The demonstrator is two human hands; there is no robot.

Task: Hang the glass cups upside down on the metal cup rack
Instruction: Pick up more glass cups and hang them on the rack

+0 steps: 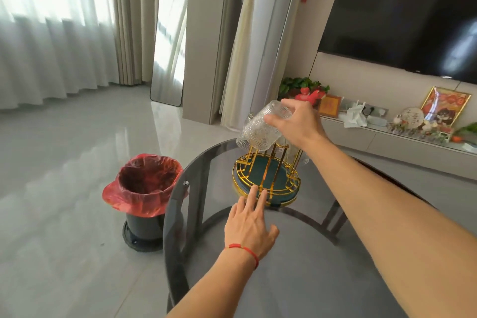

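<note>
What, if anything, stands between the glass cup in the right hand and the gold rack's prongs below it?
Nothing visible does. The right hand holds the glass cup tilted directly over the rack; another cup hangs just behind it.

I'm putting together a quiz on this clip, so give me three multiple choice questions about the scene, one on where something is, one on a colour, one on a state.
1. Where does the bin with the red bag stand?
A. On the floor left of the round table
B. On the table
C. On the shelf under the television

2. What colour are the wires of the cup rack?
A. Black
B. Gold
C. White

3. How is the glass cup in the right hand held?
A. Upright on the table
B. Lying flat on the floor
C. Tilted, mouth down, over a rack post

Answers: 1 A, it sits on the tiles beside the table edge. 2 B, the posts and rim shine gold. 3 C, the fingers hold its base while its mouth faces the rack.
</note>
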